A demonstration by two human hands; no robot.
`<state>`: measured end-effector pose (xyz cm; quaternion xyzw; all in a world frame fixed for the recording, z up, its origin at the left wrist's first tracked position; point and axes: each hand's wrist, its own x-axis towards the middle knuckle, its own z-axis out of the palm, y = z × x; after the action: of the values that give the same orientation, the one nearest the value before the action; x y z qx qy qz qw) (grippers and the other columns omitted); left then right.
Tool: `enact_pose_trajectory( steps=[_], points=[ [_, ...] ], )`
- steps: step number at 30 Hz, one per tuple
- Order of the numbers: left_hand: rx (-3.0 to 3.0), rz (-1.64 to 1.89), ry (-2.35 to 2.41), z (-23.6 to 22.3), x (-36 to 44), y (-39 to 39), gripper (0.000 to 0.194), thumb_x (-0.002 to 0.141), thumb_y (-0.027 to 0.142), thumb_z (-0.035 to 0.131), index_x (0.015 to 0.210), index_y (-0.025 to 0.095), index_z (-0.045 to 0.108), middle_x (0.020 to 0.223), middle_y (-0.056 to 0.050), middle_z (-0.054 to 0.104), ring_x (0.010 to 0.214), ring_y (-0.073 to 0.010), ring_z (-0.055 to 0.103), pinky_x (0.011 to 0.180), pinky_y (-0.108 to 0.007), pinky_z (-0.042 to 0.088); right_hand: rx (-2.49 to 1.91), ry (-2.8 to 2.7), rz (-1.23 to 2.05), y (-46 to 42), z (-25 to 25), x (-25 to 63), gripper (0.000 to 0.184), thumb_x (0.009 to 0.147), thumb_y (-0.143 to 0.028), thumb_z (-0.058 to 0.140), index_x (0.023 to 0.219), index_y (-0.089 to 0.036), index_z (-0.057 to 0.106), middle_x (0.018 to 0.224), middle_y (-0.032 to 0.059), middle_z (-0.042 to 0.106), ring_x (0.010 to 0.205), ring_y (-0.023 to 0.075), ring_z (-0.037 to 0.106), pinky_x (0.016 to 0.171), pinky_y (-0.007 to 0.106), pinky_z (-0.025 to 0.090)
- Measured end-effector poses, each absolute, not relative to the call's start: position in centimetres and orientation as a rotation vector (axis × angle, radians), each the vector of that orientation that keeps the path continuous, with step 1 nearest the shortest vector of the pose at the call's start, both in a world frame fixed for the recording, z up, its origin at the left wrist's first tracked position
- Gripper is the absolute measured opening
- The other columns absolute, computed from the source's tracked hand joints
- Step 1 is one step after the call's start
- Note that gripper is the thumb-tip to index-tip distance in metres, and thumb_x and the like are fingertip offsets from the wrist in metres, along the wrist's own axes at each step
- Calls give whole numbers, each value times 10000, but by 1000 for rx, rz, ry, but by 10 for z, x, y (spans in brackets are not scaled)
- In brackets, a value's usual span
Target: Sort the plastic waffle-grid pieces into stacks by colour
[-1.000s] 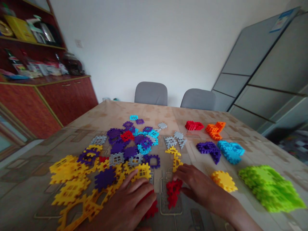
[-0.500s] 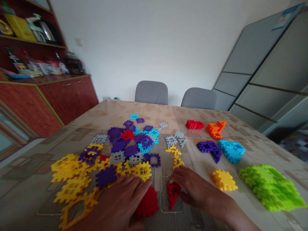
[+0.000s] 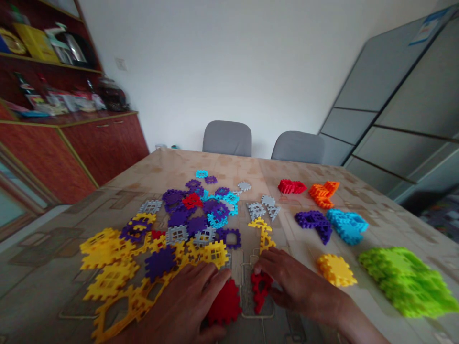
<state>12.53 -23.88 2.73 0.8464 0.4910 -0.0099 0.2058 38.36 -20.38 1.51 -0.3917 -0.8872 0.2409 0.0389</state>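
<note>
Low in the view, my left hand [image 3: 186, 294] bends over a red square interlocking tile [image 3: 226, 303], fingers along its far left side and thumb near its lower edge. My right hand [image 3: 289, 274] pinches a red triangular interlocking tile [image 3: 261, 289] with an open middle, close to the tabletop. A gap separates the two red tiles. Just beyond my left fingers lies a yellow window tile [image 3: 215, 252]. Yellow triangular tiles [image 3: 266, 239] lie right past my right fingertips. A yellow frame tile [image 3: 116, 313] is partly covered by my left hand.
Mixed purple tiles [image 3: 197, 224], yellow tiles [image 3: 111, 277] and grey tiles [image 3: 177, 234] spread over the left and middle. On the right stand stacks: red [image 3: 291, 186], orange [image 3: 322, 193], purple [image 3: 313, 224], blue [image 3: 347, 225], yellow-orange [image 3: 336, 270] and green [image 3: 409, 282]. Two chairs [image 3: 227, 137] stand behind.
The whole scene has shifted slightly rightward with the camera. Both hands keep nearly the same places, and the red triangular tile is turned a little.
</note>
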Motion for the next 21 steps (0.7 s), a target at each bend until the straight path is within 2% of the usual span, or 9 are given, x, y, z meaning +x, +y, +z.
enact_pose_trajectory(
  steps=[3,8,12,15,18,21],
  points=[
    [2354,-17,1385,26,127,-238,657,803,370,710,1417,224,523,1414,-145,571,1280,-367,524,1086,-534,413,-1177,-2711,740,-203,14,385,329,735,-42,566,1022,-200,592,1088,52,631,1033,211,558,902,323,425],
    [2390,-82,1354,23,133,-238,708,787,324,726,1444,214,488,1404,-155,572,1264,-366,528,1070,-531,420,-1139,-2709,745,-202,18,380,319,753,-48,575,1028,-209,596,1122,43,640,1057,205,565,916,323,420],
    [2425,-135,1320,22,136,-237,735,775,349,756,1442,196,489,1335,-158,615,1227,-363,552,1059,-535,427,-1139,-2713,748,-204,18,381,299,787,-56,574,1036,-215,619,1104,47,654,1059,208,581,930,338,441],
    [2457,-137,1307,26,135,-240,739,777,397,772,1434,202,496,1328,-156,621,1204,-365,569,1032,-526,455,-1159,-2703,747,-205,15,388,343,809,-100,613,1128,-227,630,1171,75,654,1111,237,586,963,377,462],
    [2492,-7,1336,33,121,-236,623,823,412,730,1390,238,538,1366,-132,600,1207,-335,576,1000,-449,491,-1200,-2677,723,-205,15,394,442,841,-144,634,1271,-243,594,1296,105,618,1202,267,566,1016,416,464],
    [2548,255,1398,37,86,-211,401,926,338,598,1322,279,579,1330,-71,626,1197,-265,587,989,-376,489,-1234,-2646,672,-202,21,390,392,891,-144,583,1269,-246,600,1323,108,606,1216,262,571,1025,415,473]
  ],
)
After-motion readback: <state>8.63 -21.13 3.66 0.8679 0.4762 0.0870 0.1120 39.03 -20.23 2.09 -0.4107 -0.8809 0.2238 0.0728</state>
